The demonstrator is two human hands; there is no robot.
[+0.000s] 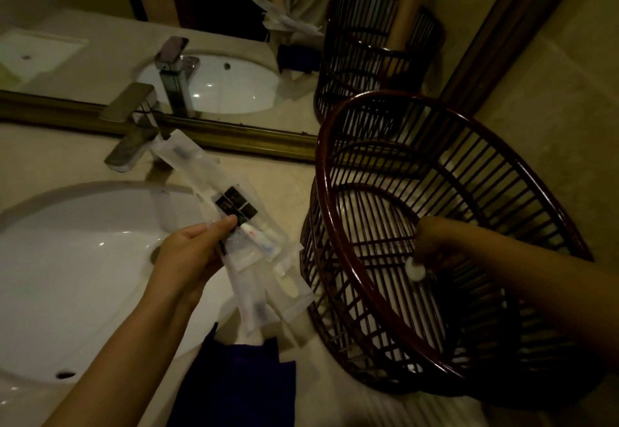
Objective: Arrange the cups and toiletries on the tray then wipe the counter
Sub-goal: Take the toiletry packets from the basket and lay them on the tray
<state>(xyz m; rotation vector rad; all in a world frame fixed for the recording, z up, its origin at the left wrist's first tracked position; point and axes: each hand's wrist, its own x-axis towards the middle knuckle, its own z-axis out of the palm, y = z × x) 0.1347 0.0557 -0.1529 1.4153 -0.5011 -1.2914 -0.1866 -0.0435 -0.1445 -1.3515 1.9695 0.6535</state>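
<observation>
We see the left hand (187, 252) grasping a fan of clear-wrapped toiletry packets (234, 225) above the bench (261, 172), between the white sink (83, 259) and the dark slatted basket (435, 242). Our right hand (435, 252) reaches into the basket, its grip pinching a small white round item (415, 269). A dark cloth (241, 383) lies near the bench's front edge.

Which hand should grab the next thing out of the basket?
Probably the right hand. It is already inside the basket, pinching a small white item. The left hand is over the sink, its fingers full of wrapped packets.
</observation>
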